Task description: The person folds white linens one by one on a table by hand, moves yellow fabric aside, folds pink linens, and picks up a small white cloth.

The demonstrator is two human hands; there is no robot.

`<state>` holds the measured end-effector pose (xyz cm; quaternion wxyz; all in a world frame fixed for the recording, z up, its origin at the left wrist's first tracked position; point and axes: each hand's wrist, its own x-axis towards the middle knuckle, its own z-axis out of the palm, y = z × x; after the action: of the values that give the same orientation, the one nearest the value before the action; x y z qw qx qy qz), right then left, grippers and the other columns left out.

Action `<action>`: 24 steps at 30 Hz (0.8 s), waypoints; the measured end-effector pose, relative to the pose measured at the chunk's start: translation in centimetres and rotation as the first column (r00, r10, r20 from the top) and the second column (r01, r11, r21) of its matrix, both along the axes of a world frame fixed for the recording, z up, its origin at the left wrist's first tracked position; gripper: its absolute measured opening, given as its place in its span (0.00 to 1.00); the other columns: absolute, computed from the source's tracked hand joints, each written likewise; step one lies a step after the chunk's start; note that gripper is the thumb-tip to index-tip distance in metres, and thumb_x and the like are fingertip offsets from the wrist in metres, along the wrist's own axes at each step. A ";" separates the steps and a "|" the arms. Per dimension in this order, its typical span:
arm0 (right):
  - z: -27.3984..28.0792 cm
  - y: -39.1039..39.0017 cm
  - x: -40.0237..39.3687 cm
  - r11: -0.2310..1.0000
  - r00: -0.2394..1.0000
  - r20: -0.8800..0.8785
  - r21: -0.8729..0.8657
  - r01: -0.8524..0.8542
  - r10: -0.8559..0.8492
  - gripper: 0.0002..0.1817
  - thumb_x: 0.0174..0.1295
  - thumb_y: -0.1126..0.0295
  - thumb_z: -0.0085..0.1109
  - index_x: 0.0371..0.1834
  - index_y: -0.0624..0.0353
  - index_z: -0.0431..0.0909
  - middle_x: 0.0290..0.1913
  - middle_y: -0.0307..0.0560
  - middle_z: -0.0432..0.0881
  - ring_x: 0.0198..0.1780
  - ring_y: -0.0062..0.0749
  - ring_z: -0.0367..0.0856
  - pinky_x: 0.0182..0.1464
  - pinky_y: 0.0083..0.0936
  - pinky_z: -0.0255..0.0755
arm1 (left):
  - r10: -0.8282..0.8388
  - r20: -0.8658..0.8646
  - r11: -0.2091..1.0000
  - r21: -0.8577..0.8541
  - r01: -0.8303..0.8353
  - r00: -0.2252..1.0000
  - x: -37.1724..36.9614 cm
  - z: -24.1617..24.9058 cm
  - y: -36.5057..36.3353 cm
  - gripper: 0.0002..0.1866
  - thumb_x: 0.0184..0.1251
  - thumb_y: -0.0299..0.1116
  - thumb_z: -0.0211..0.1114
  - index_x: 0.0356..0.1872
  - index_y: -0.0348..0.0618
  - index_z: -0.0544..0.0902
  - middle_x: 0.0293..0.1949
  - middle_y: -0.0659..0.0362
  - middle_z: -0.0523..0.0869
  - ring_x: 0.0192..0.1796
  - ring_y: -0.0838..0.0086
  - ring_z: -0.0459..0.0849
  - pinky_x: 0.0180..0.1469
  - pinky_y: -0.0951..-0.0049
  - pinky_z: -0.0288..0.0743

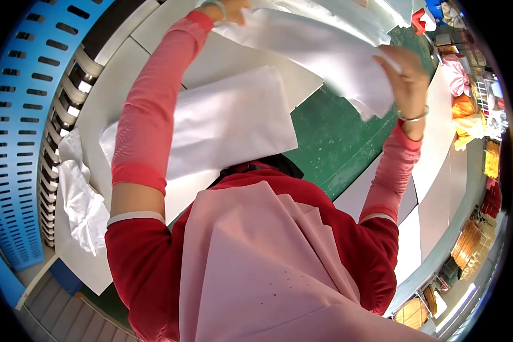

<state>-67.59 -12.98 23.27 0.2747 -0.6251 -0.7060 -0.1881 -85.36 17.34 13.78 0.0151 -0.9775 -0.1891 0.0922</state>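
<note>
Nearest: pink apron [256,268], red sleeves. Beyond, folded white fabric stack [222,128] flat on green table [330,139]. Farther, white sheet [330,54] lifted above table, right hand [407,80] pinching one edge, left hand [225,8] gripping opposite corner, hands well apart.
</note>
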 end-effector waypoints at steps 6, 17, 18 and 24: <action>0.9 -1.3 1.7 0.994 0.911 -0.398 -0.035 0.103 -0.108 0.10 0.53 0.78 0.61 0.40 0.63 0.79 0.36 0.38 0.80 0.37 0.15 0.73 0.45 0.12 0.66 | -0.077 0.558 0.996 0.014 0.084 0.826 -12.6 0.3 3.2 0.14 0.41 0.28 0.65 0.35 0.43 0.80 0.31 0.52 0.80 0.29 0.64 0.81 0.34 0.70 0.74; -11.6 -5.3 -11.6 0.973 0.916 -0.335 0.016 -0.230 0.223 0.09 0.50 0.78 0.55 0.32 0.54 0.81 0.39 0.40 0.83 0.44 0.35 0.78 0.49 0.29 0.67 | 0.306 0.601 0.863 0.153 -0.481 0.739 -41.3 3.0 -15.3 0.15 0.29 0.16 0.58 0.25 0.42 0.76 0.25 0.58 0.76 0.29 0.63 0.75 0.33 0.67 0.65; -13.6 -6.1 -13.2 0.970 0.920 -0.346 -0.093 -0.227 0.182 0.11 0.48 0.79 0.55 0.33 0.53 0.81 0.39 0.39 0.82 0.45 0.35 0.78 0.48 0.31 0.67 | 0.328 0.594 0.847 0.159 -0.507 0.735 -42.7 0.3 -17.2 0.13 0.32 0.16 0.56 0.24 0.44 0.75 0.25 0.59 0.75 0.30 0.65 0.75 0.33 0.67 0.64; -21.1 -8.5 -16.0 0.958 0.908 -0.414 -0.224 -0.179 0.073 0.18 0.40 0.84 0.51 0.33 0.52 0.81 0.40 0.38 0.81 0.46 0.38 0.76 0.47 0.33 0.65 | 0.524 0.525 0.772 0.039 -0.634 0.670 -48.3 -10.6 -22.0 0.12 0.38 0.19 0.57 0.25 0.51 0.75 0.28 0.66 0.76 0.34 0.67 0.76 0.40 0.67 0.66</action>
<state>-83.58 -21.52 2.18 0.3420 -0.6331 -0.6922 0.0552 -133.64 -4.64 3.23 0.0442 -0.8479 -0.4976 -0.1774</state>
